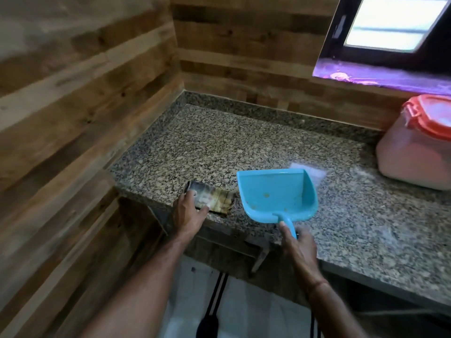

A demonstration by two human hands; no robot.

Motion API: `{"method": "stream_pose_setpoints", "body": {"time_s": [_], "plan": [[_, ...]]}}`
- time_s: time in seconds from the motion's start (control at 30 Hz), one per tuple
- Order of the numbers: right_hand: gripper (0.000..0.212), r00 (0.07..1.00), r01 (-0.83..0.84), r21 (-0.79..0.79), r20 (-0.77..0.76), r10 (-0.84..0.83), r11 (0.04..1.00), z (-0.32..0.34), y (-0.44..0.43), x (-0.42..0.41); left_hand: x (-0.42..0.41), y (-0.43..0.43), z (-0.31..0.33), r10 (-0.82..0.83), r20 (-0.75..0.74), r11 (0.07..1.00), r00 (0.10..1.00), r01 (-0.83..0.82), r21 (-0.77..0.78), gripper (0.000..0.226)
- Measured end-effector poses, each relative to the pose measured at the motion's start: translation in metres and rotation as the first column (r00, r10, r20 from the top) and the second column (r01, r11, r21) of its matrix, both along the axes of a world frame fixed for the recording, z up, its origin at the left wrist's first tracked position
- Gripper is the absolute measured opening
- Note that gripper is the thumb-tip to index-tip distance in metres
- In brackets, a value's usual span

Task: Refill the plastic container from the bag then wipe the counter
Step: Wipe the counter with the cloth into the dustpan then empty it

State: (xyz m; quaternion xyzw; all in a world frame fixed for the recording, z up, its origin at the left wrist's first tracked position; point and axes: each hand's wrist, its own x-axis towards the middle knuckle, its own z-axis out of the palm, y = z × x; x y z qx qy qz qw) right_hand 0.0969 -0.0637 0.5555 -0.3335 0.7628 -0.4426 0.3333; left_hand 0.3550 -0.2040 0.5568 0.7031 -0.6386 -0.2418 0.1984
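Counter (219, 142): speckled granite slab set in a corner of plank-clad wall (73, 93); its front edge runs from lower left to right.
Left hand (189, 211): reaches forward to the counter's front edge with the back of the hand up. The fingers curl over the near end of the cloth and the thumb lies against its right side, so the cloth is gripped.
Cloth (212, 197): folded, stained and striped. It lies flat on the counter at the front edge, just left of the dustpan and apart from it.
Right hand (299, 242): wrapped around the dustpan handle from below and behind, with the index finger extended along the top of the handle towards the pan.
Dustpan (275, 191): blue plastic. Its open mouth points away from the person, towards the back right, and a few small specks show inside. Whether its base rests fully on the counter cannot be told.
Pale patch (310, 170): whitish, on the counter just beyond the dustpan's far right corner. Whether it is powder or film cannot be told.
Plastic container (415, 154): translucent, with a red lid (432, 113) in place. It stands on the counter at far right, well apart from both hands.
Window (390, 23): upper right, above the container.
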Motion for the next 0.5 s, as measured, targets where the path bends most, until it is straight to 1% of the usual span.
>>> {"method": "stream_pose_setpoints", "body": {"time_s": [0.1,0.13,0.2,0.27,0.33,0.4,0.47,0.5], "plan": [[0.045,0.998,0.046,0.004,0.037,-0.046,0.999,-0.008,-0.010,0.004,0.000,-0.034,-0.013,-0.034,0.137,0.998,0.990,0.027,0.053,0.072],[0.047,0.997,0.069,-0.002,0.045,-0.069,0.998,-0.012,-0.012,0.005,0.001,-0.046,-0.020,-0.099,0.213,0.995,0.972,0.091,0.047,0.078],[0.050,0.994,0.101,-0.006,0.048,-0.101,0.995,-0.017,-0.013,0.005,0.000,-0.066,-0.027,-0.295,0.339,0.955,0.894,0.290,0.064,0.083],[0.051,0.991,0.124,0.014,0.040,-0.125,0.992,-0.021,-0.021,0.007,-0.002,-0.091,-0.033,-0.444,0.357,0.895,0.822,0.428,0.128,0.087],[0.046,0.991,0.125,0.013,0.054,-0.126,0.992,-0.017,-0.025,0.012,-0.005,-0.108,-0.033,-0.525,0.375,0.851,0.764,0.484,0.205,0.091],[0.039,0.989,0.135,0.009,0.068,-0.135,0.991,-0.015,-0.028,0.018,-0.006,-0.124,-0.036,-0.564,0.459,0.824,0.686,0.507,0.255,0.087],[0.035,0.985,0.151,0.002,0.085,-0.150,0.989,-0.014,-0.029,0.020,-0.007,-0.133,-0.038,-0.581,0.525,0.806,0.623,0.530,0.263,0.071],[0.035,0.983,0.157,0.000,0.092,-0.157,0.988,-0.015,-0.028,0.022,-0.007,-0.135,-0.039,-0.594,0.513,0.796,0.619,0.542,0.268,0.063]]}}
